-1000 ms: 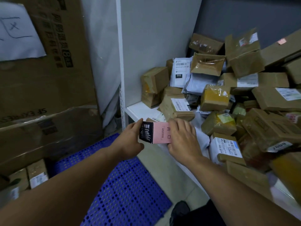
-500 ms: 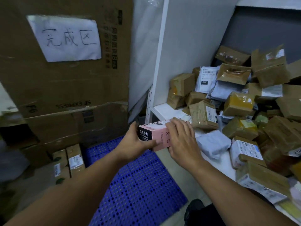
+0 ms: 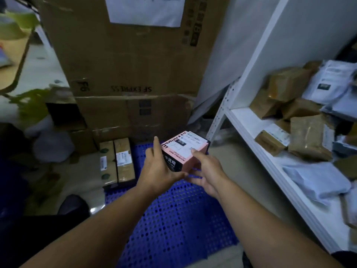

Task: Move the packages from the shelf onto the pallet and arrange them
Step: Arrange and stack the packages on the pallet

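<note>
Pink box (image 3: 185,149) at frame centre, held above pallet (image 3: 173,219). Left grip (image 3: 158,169) and right grip (image 3: 206,171) clasp its opposite sides. Judged light, stiff, smooth card; best held by the sides near the base.

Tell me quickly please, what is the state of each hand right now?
Left hand: holding the pink box by its left side.
Right hand: holding the same pink box, thumb on top.

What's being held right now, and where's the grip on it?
A pink box, between both hands: left hand on its left side and dark near end, right hand at its near right corner.
</note>
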